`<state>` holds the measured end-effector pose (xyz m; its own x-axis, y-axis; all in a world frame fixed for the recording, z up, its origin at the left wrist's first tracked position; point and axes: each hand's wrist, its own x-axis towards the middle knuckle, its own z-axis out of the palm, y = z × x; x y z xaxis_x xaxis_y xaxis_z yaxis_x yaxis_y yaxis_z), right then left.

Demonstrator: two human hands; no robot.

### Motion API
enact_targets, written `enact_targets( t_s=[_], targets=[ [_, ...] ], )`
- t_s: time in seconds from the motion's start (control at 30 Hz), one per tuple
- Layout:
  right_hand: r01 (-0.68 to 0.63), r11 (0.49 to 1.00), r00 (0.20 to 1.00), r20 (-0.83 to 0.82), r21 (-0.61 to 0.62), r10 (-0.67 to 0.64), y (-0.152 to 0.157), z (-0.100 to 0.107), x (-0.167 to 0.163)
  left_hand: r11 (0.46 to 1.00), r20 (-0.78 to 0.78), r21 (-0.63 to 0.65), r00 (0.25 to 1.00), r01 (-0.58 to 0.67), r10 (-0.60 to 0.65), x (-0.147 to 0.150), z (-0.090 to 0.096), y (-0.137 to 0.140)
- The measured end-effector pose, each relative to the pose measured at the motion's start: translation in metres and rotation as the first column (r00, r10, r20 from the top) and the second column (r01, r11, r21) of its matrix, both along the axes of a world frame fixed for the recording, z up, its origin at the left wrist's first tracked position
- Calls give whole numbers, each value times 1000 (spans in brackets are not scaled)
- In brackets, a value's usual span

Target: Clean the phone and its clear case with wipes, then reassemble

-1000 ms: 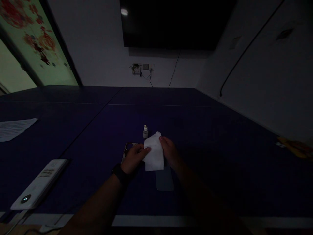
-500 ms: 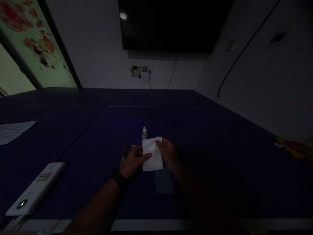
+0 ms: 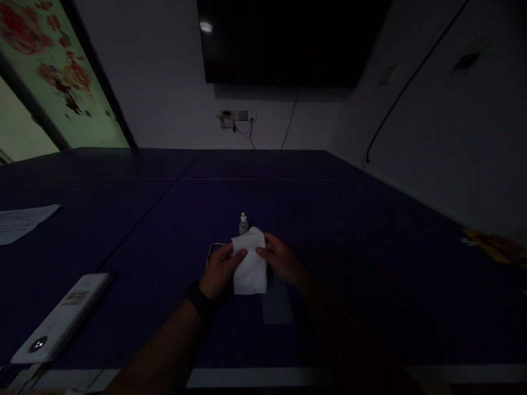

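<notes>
Holding white cloth (image 3: 250, 274) over bench (image 3: 349, 219), pinched at opposite sides in left hand (image 3: 217, 272) and right hand (image 3: 284, 260), with long axis fore-and-aft and flat grey slab (image 3: 278, 304) to its lower right, nearer right hand.

Taking the cloth (image 3: 250, 274) between your left hand (image 3: 218, 273) and right hand (image 3: 284, 260) as landmark, you have, on the table (image 3: 173, 225), the bottle (image 3: 243, 225) just behind it, the phone case (image 3: 211, 248) left, the slab (image 3: 277, 307) right and nearer you, the power bank (image 3: 63, 315) and paper sheet (image 3: 27, 222) well left.
</notes>
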<state>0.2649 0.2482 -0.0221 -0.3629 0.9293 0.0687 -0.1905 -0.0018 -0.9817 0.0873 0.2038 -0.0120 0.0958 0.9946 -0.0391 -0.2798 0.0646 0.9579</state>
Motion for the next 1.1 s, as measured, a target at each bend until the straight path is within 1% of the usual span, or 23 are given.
enact_targets(
  t_s=[0.07,0.2,0.27,0.4,0.47,0.57,0.67,0.73,0.8,0.83,0.9,0.93,0.97,1.03,1.1],
  targets=[
    [-27,999,1000,6,37,27,1,0,4,1000,36,1,999,-3,3,0,0,0],
    [-29,976,998,61,214,17,2,2,11,1000,119,-26,993,12,-9,-1,5,-1],
    [-41,964,995,94,263,17,2,3,13,999,137,-52,991,4,3,-2,9,-1],
    [-38,958,994,114,283,6,2,4,12,995,153,-102,988,0,16,-5,12,2],
    [-9,955,994,107,296,-24,1,5,11,995,156,-101,987,-17,33,-5,11,3],
    [54,944,992,87,327,-87,-4,9,8,997,145,-53,988,-50,57,-6,9,3],
    [98,951,993,37,292,-114,-8,12,8,997,83,8,994,-74,73,-8,8,2],
    [118,953,990,41,281,-134,-8,12,10,993,35,46,993,-110,109,-11,8,2],
    [111,930,984,91,350,-152,-7,13,14,987,18,76,990,-140,139,-13,8,2],
    [95,907,981,114,411,-154,-7,14,16,986,23,85,989,-146,144,-14,7,3],
    [67,842,977,134,536,-163,-6,15,18,986,44,86,990,-141,138,-14,7,4],
    [69,812,974,135,579,-179,-5,15,18,988,54,77,990,-136,132,-14,7,5],
    [77,795,970,139,602,-199,-5,15,17,989,62,64,990,-132,128,-14,8,6],
    [113,791,959,143,601,-245,-5,13,14,990,73,32,989,-134,132,-13,8,7],
    [139,808,957,133,573,-258,-5,10,10,990,91,17,986,-141,139,-11,8,8]
  ],
)
